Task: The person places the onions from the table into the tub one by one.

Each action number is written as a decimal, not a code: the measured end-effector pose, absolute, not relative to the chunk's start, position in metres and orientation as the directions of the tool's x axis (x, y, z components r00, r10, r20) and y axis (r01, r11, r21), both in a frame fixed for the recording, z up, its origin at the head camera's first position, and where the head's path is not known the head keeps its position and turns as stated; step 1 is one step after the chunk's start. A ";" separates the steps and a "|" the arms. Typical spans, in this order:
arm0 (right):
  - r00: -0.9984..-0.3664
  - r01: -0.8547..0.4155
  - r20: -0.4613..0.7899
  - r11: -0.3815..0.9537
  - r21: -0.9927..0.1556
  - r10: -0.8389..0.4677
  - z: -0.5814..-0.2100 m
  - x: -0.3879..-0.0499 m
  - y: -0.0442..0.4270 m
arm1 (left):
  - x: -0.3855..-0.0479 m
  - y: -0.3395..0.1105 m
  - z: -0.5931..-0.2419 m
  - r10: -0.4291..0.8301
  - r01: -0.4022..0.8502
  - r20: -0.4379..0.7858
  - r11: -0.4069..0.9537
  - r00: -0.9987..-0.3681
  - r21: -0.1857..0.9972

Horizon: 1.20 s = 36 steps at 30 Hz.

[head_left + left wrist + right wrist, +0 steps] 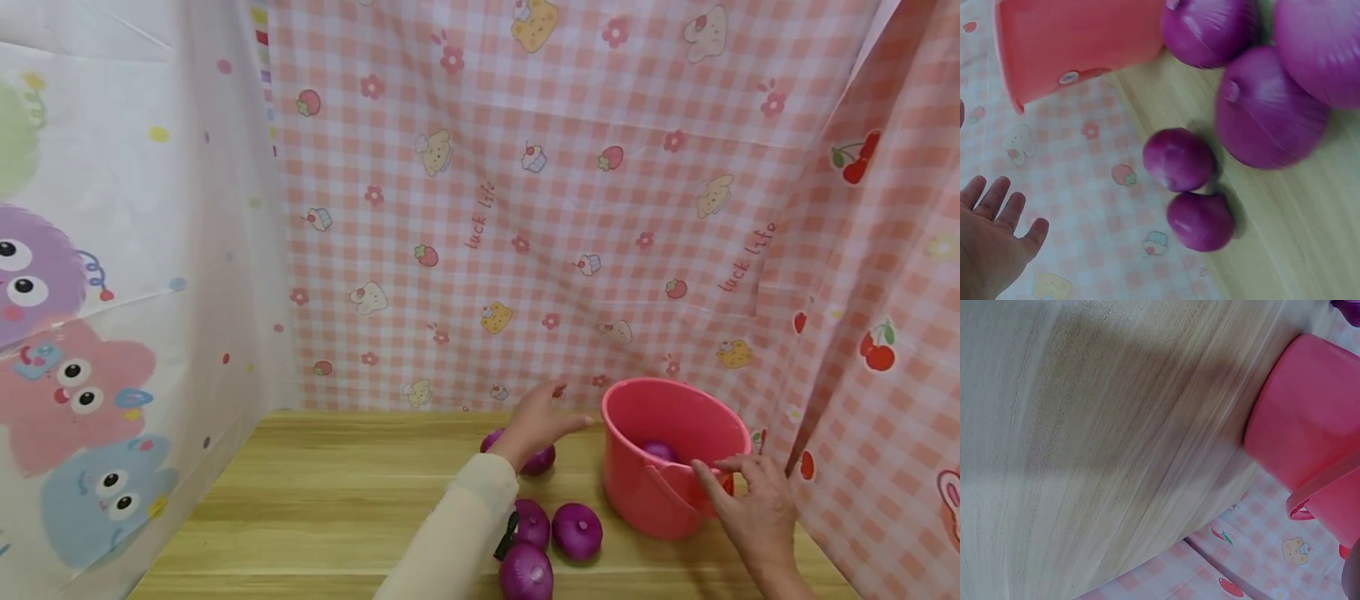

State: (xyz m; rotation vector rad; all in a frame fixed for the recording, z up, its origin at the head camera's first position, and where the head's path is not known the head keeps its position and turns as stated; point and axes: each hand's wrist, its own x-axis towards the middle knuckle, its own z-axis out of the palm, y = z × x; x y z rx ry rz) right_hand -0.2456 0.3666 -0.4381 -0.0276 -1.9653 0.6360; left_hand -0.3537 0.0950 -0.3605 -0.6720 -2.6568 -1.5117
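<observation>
Right grip (754, 508) on bucket (647, 498), onion (660, 451) half-hidden

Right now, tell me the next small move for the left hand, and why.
Probably lower the left hand to the purple onion nearest the bucket and grasp it. That hand is open and empty, one onion lies inside the bucket, five are on the table, and the right hand holds the bucket, which should help steady it.
</observation>
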 end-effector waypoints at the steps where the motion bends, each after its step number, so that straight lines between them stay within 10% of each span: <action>1: -0.471 -0.256 0.834 0.861 -0.440 0.286 -0.438 -0.246 0.367 | -0.354 0.092 -0.362 0.363 0.369 0.213 0.441 -0.907 0.818; 36: -0.486 -0.250 0.822 0.855 -0.455 0.295 -0.439 -0.247 0.368 | -0.352 0.011 -0.435 0.442 0.394 0.175 0.471 -0.880 0.790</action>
